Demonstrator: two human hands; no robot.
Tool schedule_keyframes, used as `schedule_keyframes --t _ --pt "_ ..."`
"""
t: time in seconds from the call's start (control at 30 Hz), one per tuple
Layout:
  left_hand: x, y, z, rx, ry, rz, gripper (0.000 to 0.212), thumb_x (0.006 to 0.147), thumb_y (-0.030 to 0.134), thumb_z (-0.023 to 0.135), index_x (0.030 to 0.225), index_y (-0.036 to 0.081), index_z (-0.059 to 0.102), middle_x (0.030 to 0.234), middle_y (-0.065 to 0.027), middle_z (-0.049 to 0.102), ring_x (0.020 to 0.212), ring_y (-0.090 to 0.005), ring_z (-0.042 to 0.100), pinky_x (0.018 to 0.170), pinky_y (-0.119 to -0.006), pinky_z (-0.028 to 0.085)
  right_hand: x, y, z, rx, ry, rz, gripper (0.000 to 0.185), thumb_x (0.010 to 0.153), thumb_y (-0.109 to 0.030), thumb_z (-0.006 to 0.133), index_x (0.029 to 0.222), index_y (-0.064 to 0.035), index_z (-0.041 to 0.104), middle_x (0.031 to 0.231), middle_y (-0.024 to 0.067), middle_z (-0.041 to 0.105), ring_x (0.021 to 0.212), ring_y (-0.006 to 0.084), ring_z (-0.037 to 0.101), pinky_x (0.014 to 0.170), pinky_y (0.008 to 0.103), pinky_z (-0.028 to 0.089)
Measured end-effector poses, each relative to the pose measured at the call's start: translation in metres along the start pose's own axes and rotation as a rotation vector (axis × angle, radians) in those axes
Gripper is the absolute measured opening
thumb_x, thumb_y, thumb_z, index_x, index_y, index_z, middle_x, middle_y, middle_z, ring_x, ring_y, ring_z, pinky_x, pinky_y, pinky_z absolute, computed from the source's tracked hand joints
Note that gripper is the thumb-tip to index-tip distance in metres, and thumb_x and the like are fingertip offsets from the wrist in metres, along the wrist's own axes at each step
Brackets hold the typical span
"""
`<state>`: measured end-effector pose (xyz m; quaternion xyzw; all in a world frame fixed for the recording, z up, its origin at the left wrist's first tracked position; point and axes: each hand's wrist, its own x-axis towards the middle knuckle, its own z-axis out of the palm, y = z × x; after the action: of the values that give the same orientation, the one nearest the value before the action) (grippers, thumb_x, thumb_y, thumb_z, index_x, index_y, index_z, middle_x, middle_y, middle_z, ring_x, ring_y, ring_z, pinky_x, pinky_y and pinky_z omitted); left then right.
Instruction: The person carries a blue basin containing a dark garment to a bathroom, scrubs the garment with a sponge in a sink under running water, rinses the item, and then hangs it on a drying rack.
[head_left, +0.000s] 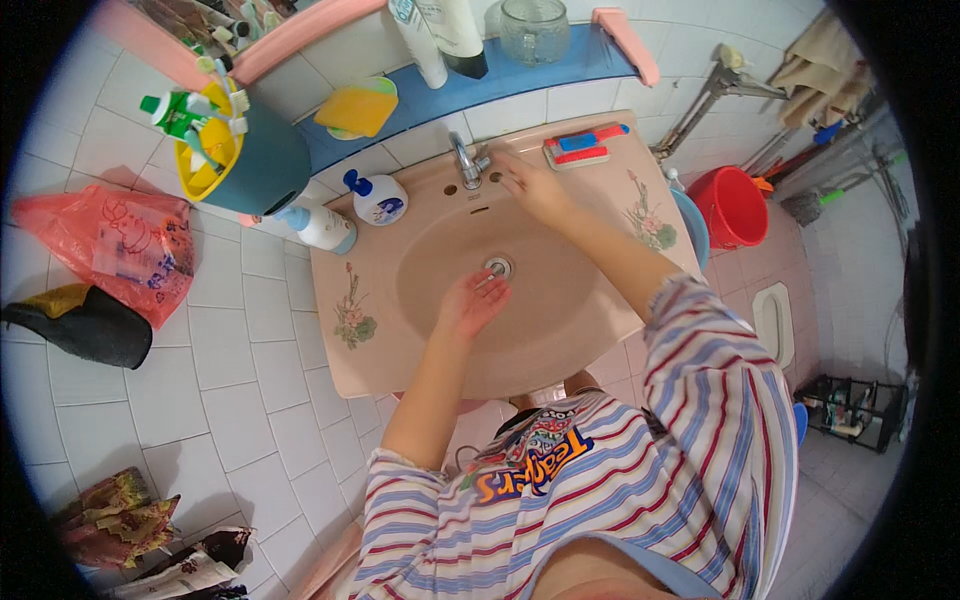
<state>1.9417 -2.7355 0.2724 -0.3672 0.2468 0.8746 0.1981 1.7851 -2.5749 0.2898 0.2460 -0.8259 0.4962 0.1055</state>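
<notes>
A pink ceramic washbasin (450, 337) with flower decals lies before me. My left hand (476, 300) is over the bowl near the metal drain (497, 268), palm up, fingers slightly curled and apart, with nothing in it. At the chrome faucet (466, 165), my right hand (529, 184) is raised just right of the lever, fingers loosely bent; whether it touches the lever is unclear. No object shows in it. A white pump bottle with a blue top (380, 200) stands on the rim left of the faucet. Right of it, a red and blue brush (581, 146) rests on a soap dish.
Another pump bottle (327, 229) stands at the basin's left corner, beneath a toothbrush holder (262, 165). Above runs a blue shelf (517, 86) with tubes, a glass mug (534, 34) and a yellow sponge (358, 109). A red bucket (727, 208) is to the right.
</notes>
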Motion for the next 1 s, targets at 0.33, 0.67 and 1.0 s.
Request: schedule_keyframes --t 0.33,0.67,1.0 --pt "0.137 -0.001 0.026 0.442 0.022 0.017 0.017 0.088 0.018 0.046 0.092 0.002 0.049 0.078 -0.011 0.052 0.068 -0.0237 0.055 0.059 -0.041 0.05 0.04 0.06 0.041 -0.133 -0.096 0.038 0.024 0.078 -0.008 0.053 0.1 -0.0064 0.061 0.104 0.0155 0.057 0.097 0.0327 0.053 0.083 0.0383 0.043" --pt "0.19 -0.023 0.019 1.046 0.385 0.169 0.021 0.089 0.019 0.043 0.094 0.0 0.05 0.078 -0.0116 0.053 0.067 -0.024 0.055 0.06 -0.04 0.051 -0.087 0.029 0.05 0.174 -0.349 0.198 0.021 0.082 -0.019 0.052 0.096 -0.0069 0.063 0.107 0.0158 0.055 0.104 0.0314 0.049 0.091 0.0357 0.037" --pt "0.184 -0.043 -0.024 1.096 0.438 0.217 0.023 0.089 0.02 0.043 0.096 -0.001 0.05 0.08 -0.0122 0.054 0.068 -0.0246 0.056 0.061 -0.04 0.051 -0.111 -0.023 0.047 0.408 -0.472 -0.015 0.03 0.086 -0.029 0.043 0.1 -0.0073 0.059 0.103 0.0148 0.057 0.102 0.0303 0.049 0.09 0.037 0.036"
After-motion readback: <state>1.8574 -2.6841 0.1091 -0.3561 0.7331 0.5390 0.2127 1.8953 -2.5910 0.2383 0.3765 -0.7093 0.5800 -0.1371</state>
